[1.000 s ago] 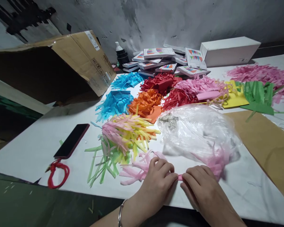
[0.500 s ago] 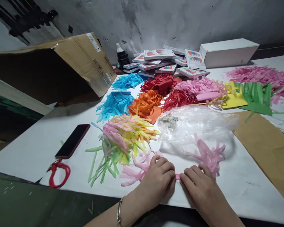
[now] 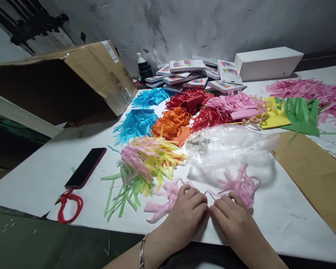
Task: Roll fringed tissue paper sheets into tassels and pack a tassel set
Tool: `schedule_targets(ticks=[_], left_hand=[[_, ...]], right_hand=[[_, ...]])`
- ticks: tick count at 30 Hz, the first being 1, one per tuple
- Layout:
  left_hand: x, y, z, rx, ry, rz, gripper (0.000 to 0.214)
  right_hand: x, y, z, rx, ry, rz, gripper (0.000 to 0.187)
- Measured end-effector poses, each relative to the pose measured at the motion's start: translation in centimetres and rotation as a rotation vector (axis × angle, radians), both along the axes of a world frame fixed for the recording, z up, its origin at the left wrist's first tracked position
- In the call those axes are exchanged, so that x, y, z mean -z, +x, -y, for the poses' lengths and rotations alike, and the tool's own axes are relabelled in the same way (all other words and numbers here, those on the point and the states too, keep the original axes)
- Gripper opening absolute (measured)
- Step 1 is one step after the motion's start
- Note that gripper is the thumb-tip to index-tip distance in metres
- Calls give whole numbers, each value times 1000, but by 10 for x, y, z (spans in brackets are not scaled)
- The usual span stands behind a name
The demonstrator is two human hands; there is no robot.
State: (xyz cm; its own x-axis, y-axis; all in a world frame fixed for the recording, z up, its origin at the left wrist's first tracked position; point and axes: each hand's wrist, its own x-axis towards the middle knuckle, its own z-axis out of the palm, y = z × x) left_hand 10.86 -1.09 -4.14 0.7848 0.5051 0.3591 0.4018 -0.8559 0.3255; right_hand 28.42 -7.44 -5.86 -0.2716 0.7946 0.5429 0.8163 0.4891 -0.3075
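Note:
A pink tissue-paper tassel lies across the near part of the white table, its cut strips fanning out to the left and right. My left hand is closed on its middle part, fingers curled down, with pink strips showing beyond the knuckles. Close beside it, my right hand pinches the same tassel with bent fingers. The two sets of fingertips are almost touching, and the middle of the paper is hidden under them. Just beyond my hands lies a crumpled clear plastic bag with small wire-like pieces inside.
Left of my hands lie a yellow, pink and green tassel pile and a phone with a red cord. Orange tassels and blue tassels lie farther back. Stacked flat boxes and a large carton stand behind.
My hands have come closer together, covering the pink middle that showed between them. The right fringe has shifted slightly left and down.

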Motion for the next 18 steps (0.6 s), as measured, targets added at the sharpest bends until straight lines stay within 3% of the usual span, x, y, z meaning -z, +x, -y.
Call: schedule_targets(ticks=[9, 18], left_hand=[[1, -5, 0, 55, -55, -15, 23], [-4, 4, 7, -74, -158, -84, 15]], right_hand=[[4, 38, 31, 12, 33, -59, 36], [9, 15, 37, 297, 2, -129, 18]])
